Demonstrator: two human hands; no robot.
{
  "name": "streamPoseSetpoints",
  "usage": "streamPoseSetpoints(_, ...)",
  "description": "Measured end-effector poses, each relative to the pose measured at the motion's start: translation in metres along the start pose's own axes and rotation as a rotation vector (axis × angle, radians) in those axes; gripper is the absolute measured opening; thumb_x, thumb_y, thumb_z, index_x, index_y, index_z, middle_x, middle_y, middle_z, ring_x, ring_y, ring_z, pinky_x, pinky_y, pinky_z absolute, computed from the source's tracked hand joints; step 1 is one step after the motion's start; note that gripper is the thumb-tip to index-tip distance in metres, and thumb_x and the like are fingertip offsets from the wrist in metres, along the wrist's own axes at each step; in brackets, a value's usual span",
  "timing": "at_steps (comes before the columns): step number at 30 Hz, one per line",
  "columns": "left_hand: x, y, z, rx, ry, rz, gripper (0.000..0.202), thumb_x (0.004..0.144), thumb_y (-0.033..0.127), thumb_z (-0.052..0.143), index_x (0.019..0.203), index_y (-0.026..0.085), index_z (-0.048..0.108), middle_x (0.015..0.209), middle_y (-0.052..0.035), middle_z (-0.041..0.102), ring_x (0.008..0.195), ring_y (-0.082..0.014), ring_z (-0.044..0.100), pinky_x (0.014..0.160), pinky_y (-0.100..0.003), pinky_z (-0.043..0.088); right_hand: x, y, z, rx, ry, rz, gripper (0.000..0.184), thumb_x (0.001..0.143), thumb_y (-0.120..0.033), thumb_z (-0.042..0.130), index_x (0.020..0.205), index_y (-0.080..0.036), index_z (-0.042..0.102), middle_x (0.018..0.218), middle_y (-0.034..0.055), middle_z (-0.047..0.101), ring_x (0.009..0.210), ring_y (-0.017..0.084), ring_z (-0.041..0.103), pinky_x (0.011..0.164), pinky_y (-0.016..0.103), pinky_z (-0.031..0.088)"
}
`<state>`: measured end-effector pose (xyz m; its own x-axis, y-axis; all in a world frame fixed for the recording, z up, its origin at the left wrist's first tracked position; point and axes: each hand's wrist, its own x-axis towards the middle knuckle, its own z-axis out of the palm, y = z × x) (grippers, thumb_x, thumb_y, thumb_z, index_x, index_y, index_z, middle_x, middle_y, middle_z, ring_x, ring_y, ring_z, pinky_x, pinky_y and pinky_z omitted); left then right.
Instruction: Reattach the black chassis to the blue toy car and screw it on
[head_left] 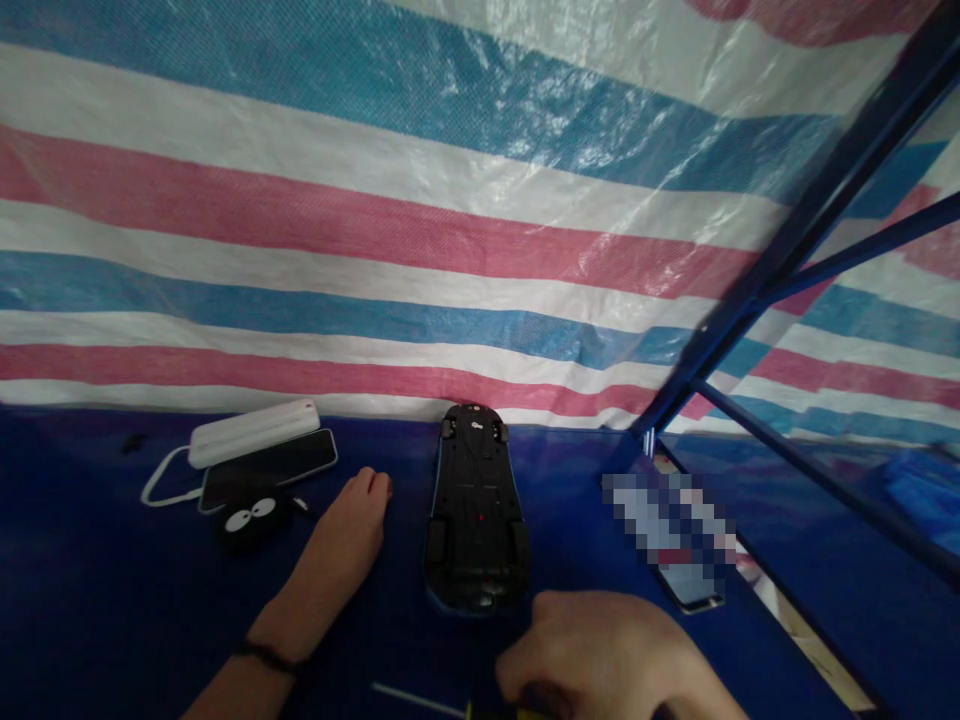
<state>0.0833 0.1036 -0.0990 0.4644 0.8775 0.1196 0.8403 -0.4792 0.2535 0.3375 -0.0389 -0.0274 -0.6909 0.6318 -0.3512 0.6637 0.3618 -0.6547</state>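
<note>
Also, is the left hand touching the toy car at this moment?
No, a strip of the blue tabletop shows between the left hand and the overturned toy car.

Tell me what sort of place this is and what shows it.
Probably a makeshift booth or nook: striped plastic sheeting forms a wall behind the dark blue surface, and a blue metal frame rises at the picture's right.
</note>
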Motion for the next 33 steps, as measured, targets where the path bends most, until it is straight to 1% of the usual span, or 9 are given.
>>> streamPoseSetpoints(2,0.001,0.0,-0.001,-0.116,0.043,-0.023,0.03,0.1,0.011,0.031,0.094,0.015,0.06,0.098,-0.0173,0.066,0.096,-0.0314,0.067,0.089,-0.042,0.049,-0.012,0.005,-0.012,0.254,0.045,-0.068,0.019,0.076,-0.033,0.073,0.078,-0.02,0.06,0.061,-0.0046,0.057,0.05,0.009,0.053,0.045,0.016,0.033)
streamPoseSetpoints(5,0.002,0.003,-0.007,-0.429,0.077,-0.073,0.024,0.099,0.03,0.033,0.088,0.022,0.054,0.084,-0.0094,0.066,0.079,-0.0269,0.068,0.079,-0.038,0.05,-0.021,0.014,-0.027,0.565,0.208,-0.053,0.027,0.081,-0.039,0.075,0.078,-0.02,0.056,0.056,-0.0046,0.056,0.045,0.009,0.052,0.044,0.018,0.035)
streamPoseSetpoints(8,0.002,0.01,-0.015,-0.729,0.089,-0.133,0.036,0.092,0.052,0.04,0.095,0.021,0.06,0.081,-0.0056,0.068,0.072,-0.0246,0.067,0.071,-0.036,0.051,-0.016,0.022,-0.035,0.659,0.48,-0.049,0.021,0.083,-0.035,0.074,0.086,-0.017,0.063,0.063,-0.0045,0.056,0.05,0.007,0.046,0.048,0.019,0.032)
streamPoseSetpoints(11,0.002,0.017,-0.022,-0.946,0.081,-0.222,0.054,0.079,0.062,0.054,0.106,0.017,0.071,0.087,-0.007,0.074,0.076,-0.0254,0.068,0.075,-0.036,0.054,-0.003,0.027,-0.036,0.643,0.694,-0.07,0.022,0.085,-0.034,0.072,0.096,-0.015,0.069,0.076,-0.0019,0.056,0.063,0.009,0.045,0.057,0.022,0.033)
streamPoseSetpoints(16,0.0,0.023,-0.026,-1.258,0.076,-0.323,0.049,0.069,0.058,0.077,0.094,0.016,0.079,0.097,-0.0109,0.079,0.093,-0.0282,0.072,0.079,-0.034,0.055,0.014,0.031,-0.03,0.681,0.732,-0.027,0.023,0.089,-0.036,0.065,0.098,-0.015,0.067,0.066,-0.0056,0.045,0.056,0.009,0.038,0.054,0.024,0.03)
streamPoseSetpoints(19,-0.004,0.027,-0.027,-1.391,0.072,-0.384,0.048,0.065,0.054,0.086,0.092,0.015,0.082,0.1,-0.0122,0.079,0.093,-0.0273,0.073,0.074,-0.031,0.056,0.019,0.033,-0.028,0.568,0.804,-0.012,0.015,0.085,-0.029,0.061,0.089,-0.016,0.066,0.07,-0.003,0.05,0.065,0.011,0.043,0.061,0.024,0.033)
streamPoseSetpoints(22,-0.006,0.031,-0.027,-1.428,0.049,-0.399,0.049,0.064,0.055,0.088,0.091,0.015,0.083,0.1,-0.0128,0.08,0.093,-0.0262,0.074,0.072,-0.028,0.056,0.022,0.034,-0.027,0.471,0.85,-0.01,0.013,0.082,-0.026,0.058,0.085,-0.016,0.066,0.077,-0.0006,0.056,0.072,0.013,0.048,0.066,0.026,0.036)
streamPoseSetpoints(26,-0.005,0.034,-0.025,-1.42,0.026,-0.38,0.05,0.063,0.057,0.09,0.092,0.016,0.084,0.101,-0.0117,0.081,0.094,-0.0258,0.074,0.071,-0.026,0.056,0.025,0.036,-0.025,0.423,0.865,-0.02,0.012,0.082,-0.027,0.058,0.082,-0.016,0.063,0.073,-0.0019,0.053,0.067,0.013,0.044,0.061,0.025,0.034)
streamPoseSetpoints(33,-0.005,0.038,-0.029,-1.477,0.024,-0.449,0.056,0.057,0.058,0.093,0.093,0.016,0.083,0.097,-0.0118,0.082,0.095,-0.0268,0.075,0.072,-0.028,0.056,0.026,0.041,-0.021,0.391,0.949,0.007,0.014,0.081,-0.027,0.055,0.082,-0.016,0.064,0.072,-0.0012,0.055,0.066,0.013,0.046,0.061,0.025,0.033)
